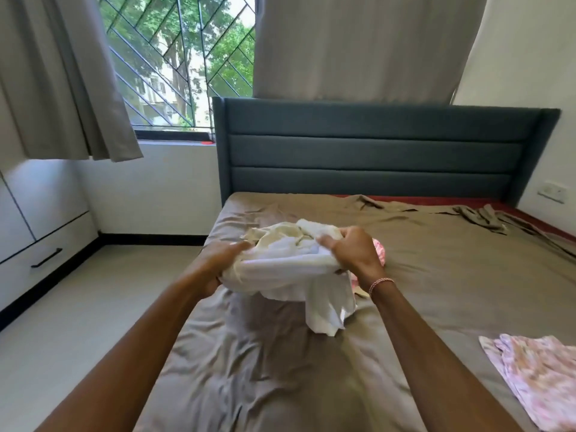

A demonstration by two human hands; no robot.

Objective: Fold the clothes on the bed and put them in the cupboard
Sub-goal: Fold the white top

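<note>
Grip status: your left hand (218, 265) is curled into the 9 o'clock edge of a crumpled white garment (280, 272), fingers buried in the folds. Your right hand (353, 249) pinches the same garment at its 2 o'clock side, thumb on top and fingers closed round a bunch of cloth. A thin pink bracelet (381, 283) sits on your right wrist.

Garment position: bunched between both hands over the brown-sheeted bed (452, 285), near frame centre. One loose tail hangs from it toward 5 o'clock; whether its tip touches the sheet, you cannot tell.

Other clothes: a scrap of pink patterned cloth (381, 252) shows just behind your right hand at 3 o'clock, mostly hidden. A flat pink patterned garment (536, 381) lies on the sheet at 4 o'clock of frame, well apart from the white one. An olive-brown garment (481, 218) lies rumpled at 2 o'clock, near the dark blue headboard (374, 151).

Surroundings: white cupboard (43, 213) with a black drawer handle (46, 258) at 9 o'clock, beside the bed across bare floor. Window (180, 67) with diagonal grille at 11 o'clock, grey curtains (62, 82) either side.
</note>
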